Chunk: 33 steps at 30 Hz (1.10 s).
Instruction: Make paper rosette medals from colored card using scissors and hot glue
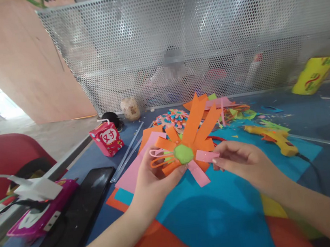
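A paper flower [196,124] with orange strips for petals and a green round centre [183,154] is held up over the blue paper sheets. My left hand [157,177] grips it from the left, thumb below the green centre. Small pink and orange loops stick out beside that hand's fingers. My right hand [240,158] pinches the outer end of a pink paper strip [207,156] at the flower's right side. Another pink strip [199,174] points downward from the centre. Where the flower's back meets my left fingers is hidden.
Blue sheets [216,222] cover the table's middle. A yellow glue gun [273,139] lies to the right, paper scraps [237,112] behind. On the left are a red drink carton [106,139], a black phone [76,213] and a purple power strip [44,212]. A perforated metal screen [129,42] stands behind.
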### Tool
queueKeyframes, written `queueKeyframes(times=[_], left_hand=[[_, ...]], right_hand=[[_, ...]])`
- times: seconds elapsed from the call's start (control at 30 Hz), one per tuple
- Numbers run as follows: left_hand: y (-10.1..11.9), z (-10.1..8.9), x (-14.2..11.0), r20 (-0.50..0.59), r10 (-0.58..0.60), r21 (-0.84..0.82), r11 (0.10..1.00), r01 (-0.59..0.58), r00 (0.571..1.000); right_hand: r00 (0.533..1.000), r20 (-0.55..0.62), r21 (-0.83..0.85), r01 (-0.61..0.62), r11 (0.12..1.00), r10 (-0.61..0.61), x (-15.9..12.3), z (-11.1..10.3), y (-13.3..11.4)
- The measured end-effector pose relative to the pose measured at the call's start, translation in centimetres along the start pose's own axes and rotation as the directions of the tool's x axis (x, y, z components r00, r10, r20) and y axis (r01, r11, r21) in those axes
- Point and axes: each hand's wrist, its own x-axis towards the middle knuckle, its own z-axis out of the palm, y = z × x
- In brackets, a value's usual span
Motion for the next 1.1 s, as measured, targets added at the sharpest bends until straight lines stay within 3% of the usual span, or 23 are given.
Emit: queueKeyframes(times=[0.33,0.5,0.87,1.1], left_hand=[[0.02,0.02,-0.15,-0.033,0.013,0.042,0.999,-0.012,0.999],[0.39,0.45,-0.35,-0.023,0.035,0.05,0.998,-0.033,0.999],[0.61,1.02,-0.91,-0.024,0.009,0.024,1.0,-0.009,1.0],[0.4,0.8,-0.69,0.048,0.019,0.043,0.999,-0.021,0.999]], right_hand=[[1.0,0.013,0.033,0.006,0.999,-0.006,-0.01,0.07,0.2],[0.997,0.078,0.007,0.021,1.0,-0.022,-0.18,-0.06,0.37],[0.997,0.056,-0.086,0.053,0.995,-0.048,-0.23,0.01,0.27],[0.995,0.08,-0.093,0.063,0.994,-0.055,-0.33,-0.01,0.35]])
